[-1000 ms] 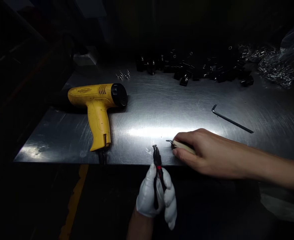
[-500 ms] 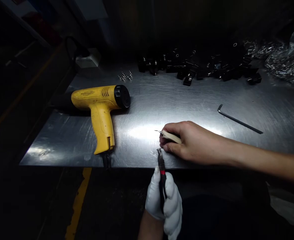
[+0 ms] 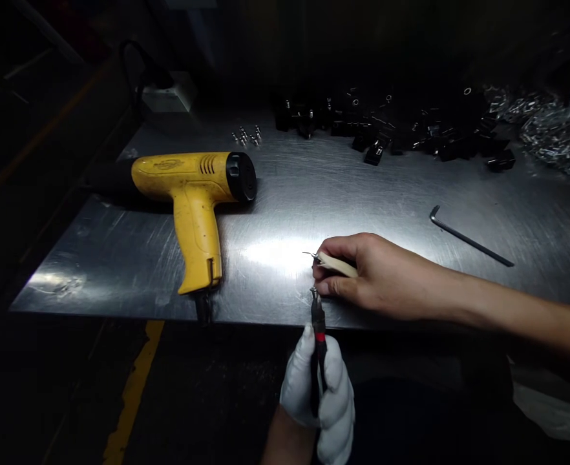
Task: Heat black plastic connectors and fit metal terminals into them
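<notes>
My left hand, in a white glove, is closed around dark pliers with a red band, jaws pointing away from me. A tiny metal piece shows at the jaw tips. Just above it, my bare right hand pinches a cream-coloured handle of a small tool with a thin metal point sticking out to the left. My right thumb and fingertips are close to the plier tips; whether they touch the metal piece I cannot tell.
A yellow heat gun lies on the metal table to the left. Small metal fittings lie behind it, near a power socket block. Black parts spread along the back. A hex key and bagged shiny pieces are right.
The view has shifted slightly. My left hand has turned the pliers a little upright, and their tips sit slightly closer to my right fingers. Both grips stay the same.
</notes>
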A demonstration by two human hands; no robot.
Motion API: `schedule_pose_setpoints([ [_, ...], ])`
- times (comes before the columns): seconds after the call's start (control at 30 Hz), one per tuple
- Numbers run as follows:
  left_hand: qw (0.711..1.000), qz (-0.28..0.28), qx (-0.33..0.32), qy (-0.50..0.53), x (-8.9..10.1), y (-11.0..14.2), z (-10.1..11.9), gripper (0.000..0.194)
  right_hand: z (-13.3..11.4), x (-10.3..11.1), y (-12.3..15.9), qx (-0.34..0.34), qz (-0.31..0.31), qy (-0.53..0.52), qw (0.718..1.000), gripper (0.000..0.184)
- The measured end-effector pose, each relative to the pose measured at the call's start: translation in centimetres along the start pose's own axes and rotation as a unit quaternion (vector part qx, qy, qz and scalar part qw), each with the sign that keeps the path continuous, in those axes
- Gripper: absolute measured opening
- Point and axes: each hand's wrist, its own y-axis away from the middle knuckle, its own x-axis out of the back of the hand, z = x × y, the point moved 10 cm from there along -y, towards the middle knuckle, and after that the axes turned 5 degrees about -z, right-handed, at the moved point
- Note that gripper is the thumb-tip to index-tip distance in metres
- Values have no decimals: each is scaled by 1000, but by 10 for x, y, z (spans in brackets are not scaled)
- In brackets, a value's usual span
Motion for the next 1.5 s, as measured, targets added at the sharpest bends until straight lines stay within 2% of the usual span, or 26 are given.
schedule_pose_setpoints([
  [0.1, 1000, -5, -14, 4, 1, 0, 0, 73, 1, 0, 1, 5, 5, 6, 1000, 4],
  [0.2, 1000, -17, 9, 13, 1, 1, -5, 73, 4, -1, 0, 9, 7, 8, 1000, 4],
  [0.27, 1000, 0, 26, -9, 1, 2, -6, 72, 5, 2, 1, 13, 15, 7, 1000, 1],
  [0.37, 986, 100, 23, -131, 7, 6, 8, 68, -1, 13, 10, 19, 42, 24, 999, 7],
  [0.5, 912, 239, 13, -333, -2, 14, 37, 56, -5, 23, 35, -28, 43, 37, 998, 18],
  [0.57, 875, 294, 5, -385, -8, 18, 43, 54, -2, 22, 49, -57, 37, 58, 996, 18],
  [0.63, 859, 326, -3, -395, -10, 20, 39, 54, 1, 14, 60, -56, 25, 87, 994, 18],
  [0.77, 873, 324, 9, -366, -3, 18, 13, 55, 10, -8, 79, -32, -2, 129, 991, 25],
  [0.93, 878, 333, 22, -344, 10, 18, -6, 61, 24, -14, 90, -62, 31, 172, 983, 24],
  [1.0, 859, 349, 3, -374, 11, 19, -1, 57, 26, -15, 88, -81, 34, 168, 982, 25],
  [1.1, 816, 385, -55, -427, 6, 21, 12, 46, 23, -14, 83, -90, 40, 164, 981, 24],
  [1.13, 813, 390, -62, -427, 4, 21, 13, 45, 21, -14, 81, -90, 42, 165, 981, 24],
  [1.33, 861, 371, -49, -343, 0, 12, 1, 51, 14, -21, 80, -90, 44, 164, 981, 21],
  [1.43, 861, 364, -45, -352, -1, 11, 2, 51, 18, -22, 81, -96, 63, 177, 978, 20],
  [1.5, 851, 363, -52, -376, 0, 12, 5, 51, 19, -21, 81, -95, 81, 190, 974, 20],
])
